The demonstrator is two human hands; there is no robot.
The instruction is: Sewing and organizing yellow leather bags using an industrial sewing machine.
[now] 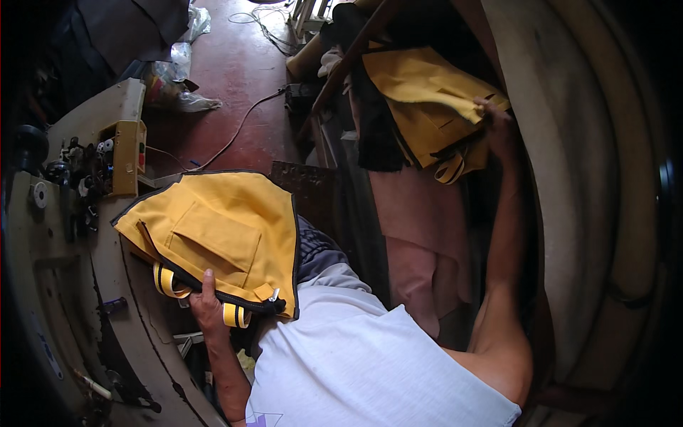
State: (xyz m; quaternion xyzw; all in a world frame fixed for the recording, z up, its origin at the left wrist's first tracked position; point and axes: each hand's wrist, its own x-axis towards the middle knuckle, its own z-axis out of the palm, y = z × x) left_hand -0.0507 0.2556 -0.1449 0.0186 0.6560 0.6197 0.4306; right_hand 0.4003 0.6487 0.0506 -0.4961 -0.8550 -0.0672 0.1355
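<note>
A yellow fabric bag [213, 220] with black edging, a sewn pocket and a black zipper along its near edge spreads over my lap and against the sewing table. My left hand [206, 309] pinches it at that near edge, thumb on top, between two striped webbing loops [167, 281]. At the upper right, my outstretched right hand [500, 128] is closed on the edge of another yellow bag [434, 107]. That one lies over dark cloth on a rack and also has a striped loop; its far parts are in shadow.
On my left stands a worn sewing table [135, 299] with a yellow box [128, 160] and machine parts. A cable [245, 121] runs across the red floor [235, 64]. Pink material [420, 235] hangs below the rack, and large pale rolls [562, 178] rise at the right. Plastic bags [178, 85] lie farther off.
</note>
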